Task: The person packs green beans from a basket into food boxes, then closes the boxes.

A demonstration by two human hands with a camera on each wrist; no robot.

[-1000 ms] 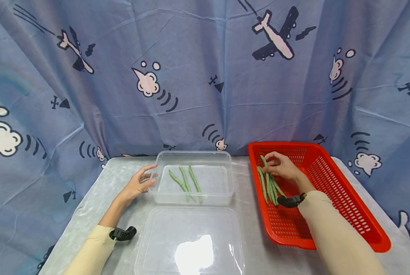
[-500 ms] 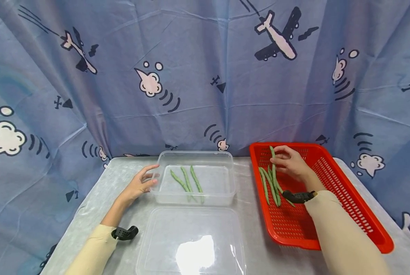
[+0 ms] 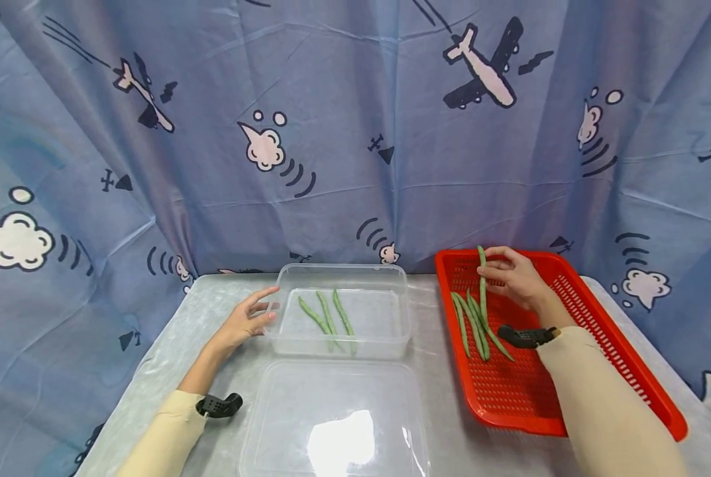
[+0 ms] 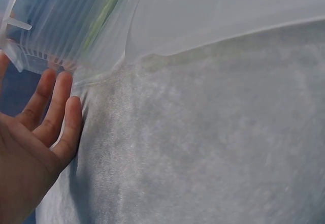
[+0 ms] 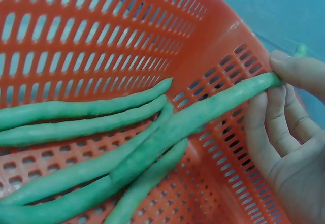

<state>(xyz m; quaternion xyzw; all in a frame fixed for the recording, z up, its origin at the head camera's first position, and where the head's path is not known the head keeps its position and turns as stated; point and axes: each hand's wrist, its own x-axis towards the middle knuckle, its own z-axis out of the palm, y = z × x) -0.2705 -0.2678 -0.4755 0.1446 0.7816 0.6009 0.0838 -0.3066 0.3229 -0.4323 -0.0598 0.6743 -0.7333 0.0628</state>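
In the head view my right hand (image 3: 519,281) is over the red basket and pinches a green bean (image 3: 483,281) near its far end. The right wrist view shows thumb and fingertips on that bean (image 5: 218,104), its other end lying across other green beans (image 5: 76,125) on the basket floor. My left hand (image 3: 244,322) is at the left side of a clear plastic container (image 3: 343,348), with extended fingers; the left wrist view shows the fingertips of this hand (image 4: 38,137) at the container's wall. Three green beans (image 3: 341,311) lie inside the container.
The red perforated basket (image 3: 516,404) stands on the right of the table. A clear plastic lid (image 3: 283,404) lies flat in front of the container. Behind the table hangs a blue curtain (image 3: 331,165) printed with airplanes.
My right hand has moved right and slightly away from me, drawing one bean's far end upward from the bunch. The left hand stays at the container.
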